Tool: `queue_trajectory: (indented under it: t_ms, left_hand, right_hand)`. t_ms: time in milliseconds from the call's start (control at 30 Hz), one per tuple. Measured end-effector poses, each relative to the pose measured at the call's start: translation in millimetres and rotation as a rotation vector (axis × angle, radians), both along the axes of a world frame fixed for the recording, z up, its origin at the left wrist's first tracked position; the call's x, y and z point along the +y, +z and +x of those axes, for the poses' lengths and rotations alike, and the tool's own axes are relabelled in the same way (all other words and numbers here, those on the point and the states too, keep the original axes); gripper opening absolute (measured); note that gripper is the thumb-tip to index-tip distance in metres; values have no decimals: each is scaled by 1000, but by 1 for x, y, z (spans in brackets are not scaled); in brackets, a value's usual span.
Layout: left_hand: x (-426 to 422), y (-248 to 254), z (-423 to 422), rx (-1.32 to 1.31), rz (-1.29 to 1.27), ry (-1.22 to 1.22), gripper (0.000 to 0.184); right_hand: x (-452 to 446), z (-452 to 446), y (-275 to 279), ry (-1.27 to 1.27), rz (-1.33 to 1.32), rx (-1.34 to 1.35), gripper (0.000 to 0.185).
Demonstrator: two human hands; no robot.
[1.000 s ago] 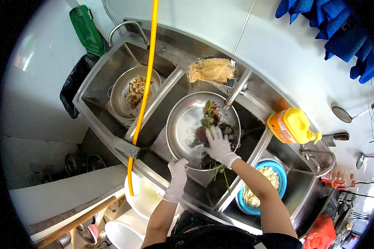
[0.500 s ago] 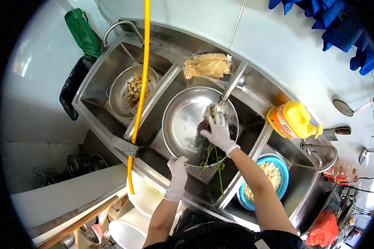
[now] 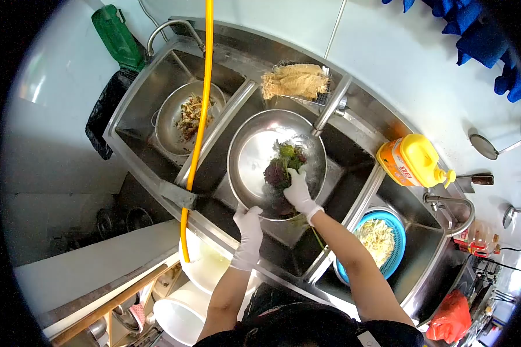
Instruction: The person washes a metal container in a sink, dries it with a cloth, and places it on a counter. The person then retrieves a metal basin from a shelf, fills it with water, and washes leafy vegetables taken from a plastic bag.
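A large steel bowl point(image 3: 246, 144) sits in the middle sink basin, below the faucet point(image 3: 333, 107). My left hand point(image 3: 249, 228), in a white glove, is closed on the near rim of the bowl. My right hand point(image 3: 300, 194), gloved too, has its fingers wrapped round a bunch of green and purple leafy herbs point(image 3: 281, 168) inside the bowl. The herb leaves point toward the faucet, and thin stems hang over the near rim below my right wrist. Part of the bunch is hidden under the hand.
A steel pan point(image 3: 168, 124) with food scraps is in the left basin, and a blue basket point(image 3: 400, 246) of pale shreds in the right. A yellow hose point(image 3: 207, 75) crosses the sink. A yellow jug point(image 3: 414, 162) and a tan cloth point(image 3: 295, 81) are on the ledge.
My right hand has drawn back from under the faucet toward me and closed round the herbs, which were spread under it. My left hand stays on the rim. The view has shifted slightly.
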State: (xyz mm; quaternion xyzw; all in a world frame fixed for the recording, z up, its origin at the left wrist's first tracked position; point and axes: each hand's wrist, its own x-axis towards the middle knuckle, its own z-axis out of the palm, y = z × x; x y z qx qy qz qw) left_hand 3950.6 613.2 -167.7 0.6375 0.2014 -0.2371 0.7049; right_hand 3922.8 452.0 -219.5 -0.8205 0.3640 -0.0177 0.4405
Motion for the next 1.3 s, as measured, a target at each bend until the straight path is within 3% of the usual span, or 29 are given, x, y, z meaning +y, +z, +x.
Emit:
queue_trajectory:
  t_ms: [33, 100, 167, 267, 300, 333, 367, 467, 567, 733, 833, 867, 967, 1067, 1167, 1200, 1300]
  left_hand:
    - [1, 1, 3, 15, 15, 11, 29]
    - [7, 6, 7, 43, 45, 36, 27]
    - [15, 5, 11, -2, 86, 22, 21]
    - [25, 5, 17, -96, 132, 4, 19]
    - [26, 7, 19, -122, 140, 5, 19]
    - [28, 8, 21, -151, 140, 5, 20]
    - [31, 8, 22, -181, 140, 4, 22]
    - [36, 10, 26, -240, 146, -16, 31]
    - [40, 8, 31, -408, 157, -18, 31]
    - [44, 24, 35, -590, 242, -80, 49]
    - [42, 31, 38, -830, 458, -94, 53]
    - [42, 36, 38, -857, 537, -129, 53]
    - [42, 58, 34, -892, 724, -223, 54]
    - [34, 95, 32, -866, 867, -334, 53]
    - [29, 103, 40, -1278, 875, -335, 52]
    - [26, 109, 39, -1294, 890, -359, 52]
    - [20, 119, 39, -1557, 875, -436, 53]
  right_hand:
    - [-13, -3, -26, 42, -105, -97, 53]
    - [-45, -2, 18, 11, 441, 15, 54]
    - [-63, -7, 5, 37, 305, -37, 50]
    - [-86, -25, 9, -7, 762, -121, 39]
    - [-91, -28, 10, 15, 652, -106, 56]
    - [-94, -39, 13, -65, 804, -100, 48]
    - [-88, -46, 52, -148, 957, -94, 40]
    - [-81, -73, 67, -236, 1002, -299, 31]
    - [-79, -89, 73, -323, 953, -163, 18]
    - [-62, -124, 73, -323, 943, -539, 15]
    - [-76, -124, 23, -314, 1016, -413, 13]
    - [-72, -117, 60, -433, 1038, -231, 12]
    - [-72, -136, 31, -275, 898, -373, 12]
    - [-77, -140, 12, -354, 1129, -412, 15]
    - [-75, -153, 9, -116, 899, -572, 16]
    - [-73, -157, 9, -77, 857, -596, 17]
    - [-63, -167, 22, -90, 797, -589, 18]
